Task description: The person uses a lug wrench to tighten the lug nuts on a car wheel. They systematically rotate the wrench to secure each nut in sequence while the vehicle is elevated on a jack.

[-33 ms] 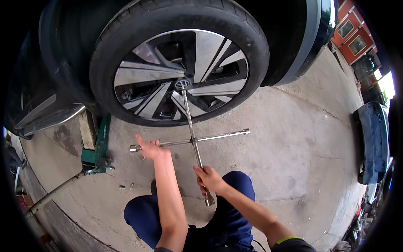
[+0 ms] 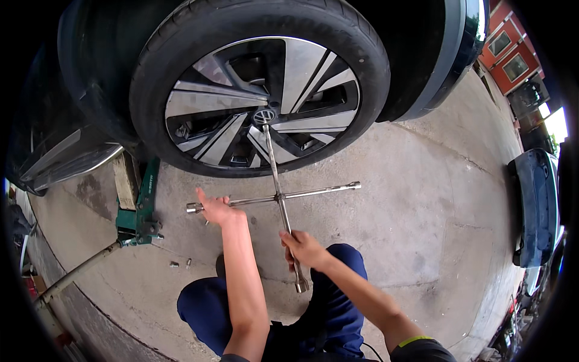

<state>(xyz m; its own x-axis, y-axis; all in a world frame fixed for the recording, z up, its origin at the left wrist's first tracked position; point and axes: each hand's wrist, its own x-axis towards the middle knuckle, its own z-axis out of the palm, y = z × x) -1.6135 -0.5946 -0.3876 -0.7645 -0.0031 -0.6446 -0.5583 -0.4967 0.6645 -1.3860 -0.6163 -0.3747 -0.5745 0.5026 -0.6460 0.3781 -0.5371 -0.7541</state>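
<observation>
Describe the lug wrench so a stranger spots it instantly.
Find the car wheel at the top. Below its hub, the right hand grips the four-way lug wrench. It is the silver cross, unlike the green floor jack to its left.

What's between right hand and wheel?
In the head view: the wrench, its crossing and the shaft beyond it, with floor beneath.

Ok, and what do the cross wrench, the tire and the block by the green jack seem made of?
The cross wrench looks like chromed steel, given its bright silver shine. The tire seems matte black rubber, with tread grooves at its edge. The block is probably rough wood, judging by its pale brown look.
</observation>
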